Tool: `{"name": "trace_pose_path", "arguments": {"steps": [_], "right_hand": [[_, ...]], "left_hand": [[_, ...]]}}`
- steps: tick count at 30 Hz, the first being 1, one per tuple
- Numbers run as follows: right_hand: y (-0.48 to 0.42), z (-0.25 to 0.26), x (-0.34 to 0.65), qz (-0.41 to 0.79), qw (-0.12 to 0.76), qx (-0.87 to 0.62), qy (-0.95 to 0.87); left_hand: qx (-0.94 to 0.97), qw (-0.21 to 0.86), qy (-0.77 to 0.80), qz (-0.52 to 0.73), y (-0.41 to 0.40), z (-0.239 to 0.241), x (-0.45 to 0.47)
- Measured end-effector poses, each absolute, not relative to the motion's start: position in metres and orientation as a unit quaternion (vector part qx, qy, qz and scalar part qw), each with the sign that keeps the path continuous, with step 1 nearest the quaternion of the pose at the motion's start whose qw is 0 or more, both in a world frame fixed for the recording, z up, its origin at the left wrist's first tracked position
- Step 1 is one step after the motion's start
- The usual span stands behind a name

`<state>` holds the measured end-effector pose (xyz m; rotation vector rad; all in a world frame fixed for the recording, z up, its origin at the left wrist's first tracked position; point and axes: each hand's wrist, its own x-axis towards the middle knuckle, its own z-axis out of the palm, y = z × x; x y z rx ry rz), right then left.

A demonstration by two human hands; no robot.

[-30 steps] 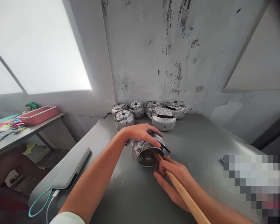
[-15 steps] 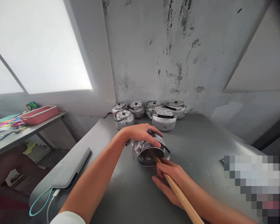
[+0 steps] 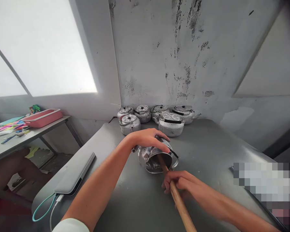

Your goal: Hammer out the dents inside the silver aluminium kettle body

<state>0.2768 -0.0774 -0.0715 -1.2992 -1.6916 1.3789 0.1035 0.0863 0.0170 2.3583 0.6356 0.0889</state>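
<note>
A silver metal kettle (image 3: 143, 155) lies on its side on the grey table, its open mouth turned towards me. My left hand (image 3: 151, 140) rests over its top with the fingers curved around the body, holding it. A black-gripped handle sticks out on the kettle's right side. My right hand (image 3: 181, 181) is wrapped round a wooden stick (image 3: 181, 206), just outside the mouth. The upper end of the stick goes inside the kettle, where its tip is hidden.
Several silver kettles (image 3: 171, 128) stand by the wall at the back of the table (image 3: 132, 206). A grey power bank (image 3: 73, 177) with cables lies at the left. Further left, a side table bears a pink basket (image 3: 43, 118). A blurred-out object (image 3: 263, 183) is at the right.
The stick's near end has swung to the left, so it stands steeper in view. My right hand has turned and its fingers have closed round the stick. My left hand keeps its hold.
</note>
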Motion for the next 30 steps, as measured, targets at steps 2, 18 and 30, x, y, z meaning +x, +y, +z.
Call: {"name": "trace_pose_path", "arguments": {"steps": [2, 18, 30], "right_hand": [[-0.081, -0.075, 0.275, 0.490, 0.301, -0.513, -0.637], [-0.086, -0.040, 0.262, 0.489, 0.200, -0.694, -0.489], [-0.083, -0.052, 0.238, 0.551, 0.272, -0.692, -0.380]], "left_hand": [[0.907, 0.337, 0.251, 0.034, 0.085, 0.016, 0.105], [0.923, 0.285, 0.259, 0.013, 0.081, 0.015, 0.108], [0.920, 0.292, 0.260, 0.008, 0.079, 0.017, 0.107]]}}
